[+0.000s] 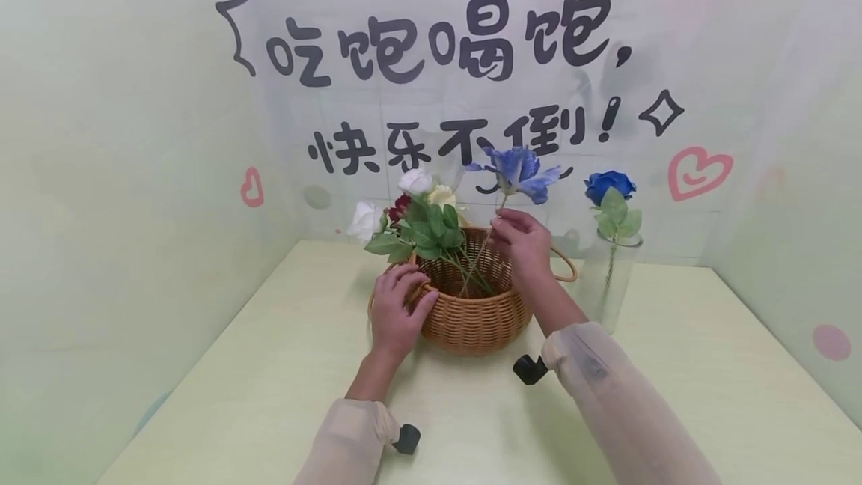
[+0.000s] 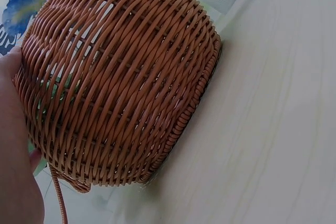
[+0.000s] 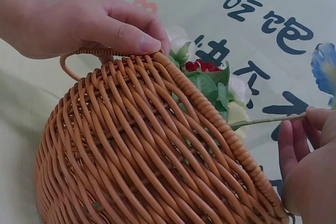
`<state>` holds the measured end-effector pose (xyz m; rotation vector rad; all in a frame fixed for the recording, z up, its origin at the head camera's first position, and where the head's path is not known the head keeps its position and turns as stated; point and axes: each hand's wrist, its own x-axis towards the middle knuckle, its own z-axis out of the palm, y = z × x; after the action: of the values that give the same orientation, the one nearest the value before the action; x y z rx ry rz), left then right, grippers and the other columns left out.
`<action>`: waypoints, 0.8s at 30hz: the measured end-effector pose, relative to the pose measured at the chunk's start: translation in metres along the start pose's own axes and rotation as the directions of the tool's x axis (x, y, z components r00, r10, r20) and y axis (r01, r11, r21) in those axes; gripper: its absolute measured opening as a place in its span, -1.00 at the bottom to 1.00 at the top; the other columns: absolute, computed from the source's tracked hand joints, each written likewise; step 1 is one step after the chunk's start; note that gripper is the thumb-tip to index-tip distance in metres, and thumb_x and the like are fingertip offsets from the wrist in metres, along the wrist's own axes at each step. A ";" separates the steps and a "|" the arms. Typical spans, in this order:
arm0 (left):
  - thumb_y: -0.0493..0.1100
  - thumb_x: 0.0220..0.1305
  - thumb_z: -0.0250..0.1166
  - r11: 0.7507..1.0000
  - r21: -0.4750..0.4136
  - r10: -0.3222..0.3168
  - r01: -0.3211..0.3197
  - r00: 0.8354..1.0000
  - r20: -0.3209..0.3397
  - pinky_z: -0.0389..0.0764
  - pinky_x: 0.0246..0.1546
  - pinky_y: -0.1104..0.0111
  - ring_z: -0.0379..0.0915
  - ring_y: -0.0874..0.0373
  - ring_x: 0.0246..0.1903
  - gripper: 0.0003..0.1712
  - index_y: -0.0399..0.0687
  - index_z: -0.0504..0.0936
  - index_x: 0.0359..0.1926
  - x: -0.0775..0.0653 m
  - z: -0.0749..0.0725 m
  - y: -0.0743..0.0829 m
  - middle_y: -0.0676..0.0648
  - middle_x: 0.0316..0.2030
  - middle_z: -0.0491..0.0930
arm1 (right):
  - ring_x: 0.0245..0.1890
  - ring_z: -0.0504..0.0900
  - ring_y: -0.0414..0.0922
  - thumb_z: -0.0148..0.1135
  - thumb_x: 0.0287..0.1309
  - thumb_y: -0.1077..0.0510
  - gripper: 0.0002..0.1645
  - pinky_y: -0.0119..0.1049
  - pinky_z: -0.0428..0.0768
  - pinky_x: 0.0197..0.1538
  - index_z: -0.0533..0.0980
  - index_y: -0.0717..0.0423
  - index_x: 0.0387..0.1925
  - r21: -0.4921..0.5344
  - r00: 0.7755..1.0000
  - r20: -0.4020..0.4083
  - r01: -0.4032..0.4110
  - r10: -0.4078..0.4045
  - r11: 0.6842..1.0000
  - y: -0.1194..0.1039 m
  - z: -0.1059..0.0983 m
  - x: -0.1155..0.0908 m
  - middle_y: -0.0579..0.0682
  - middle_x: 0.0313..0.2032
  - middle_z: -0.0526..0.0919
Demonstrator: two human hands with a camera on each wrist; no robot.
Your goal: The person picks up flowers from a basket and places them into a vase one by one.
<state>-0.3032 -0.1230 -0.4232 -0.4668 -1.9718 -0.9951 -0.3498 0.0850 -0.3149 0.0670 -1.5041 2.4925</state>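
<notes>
Sleeves (image 1: 626, 395), cut off below, lead to both hands. The left hand (image 1: 396, 313) grips the wicker basket (image 1: 474, 324) at its rim; above it, the right hand (image 1: 528, 247) pinches the blue-violet flower (image 1: 515, 171) by its stem, lower end hard to make out. Leaves (image 1: 431, 232) partly cover a red bloom (image 1: 399, 209).

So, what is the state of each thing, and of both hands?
Wicker basket: upright
Bunch of flowers: in basket, leaning left
Pale blue flower: held up, stem in basket
Glass vase: upright, one stem inside
Blue rose: standing in vase
Left hand: gripping basket rim
Right hand: pinching pale blue flower's stem
</notes>
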 end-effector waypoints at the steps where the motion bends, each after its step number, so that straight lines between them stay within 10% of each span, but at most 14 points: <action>1: 0.04 0.17 0.38 1.000 -0.001 -0.001 0.001 1.000 0.000 0.35 0.08 0.00 0.34 -0.04 0.07 -0.73 0.04 0.66 -0.18 0.000 0.000 0.000 -0.02 0.05 0.53 | -0.50 0.65 -0.16 0.25 0.15 0.46 -0.80 -0.30 0.65 -0.36 0.55 0.31 -0.16 0.004 1.000 -0.010 0.013 -0.013 1.000 -0.001 -0.002 0.000 -0.02 -0.45 0.64; 24: 0.04 0.17 0.37 1.000 -0.012 -0.003 0.003 1.000 -0.002 0.34 0.10 0.01 0.34 -0.05 0.09 -0.72 -0.02 0.65 -0.20 0.000 -0.001 0.003 -0.06 0.04 0.53 | -0.46 0.61 -0.11 0.23 0.18 0.45 -0.82 -0.25 0.66 -0.37 0.56 0.21 -0.20 0.103 0.972 -0.091 0.224 -0.215 0.969 -0.065 -0.036 0.002 0.05 -0.41 0.58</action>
<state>-0.3009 -0.1220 -0.4220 -0.4695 -1.9661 -1.0094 -0.3346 0.1459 -0.2749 0.1438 -1.2504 2.3709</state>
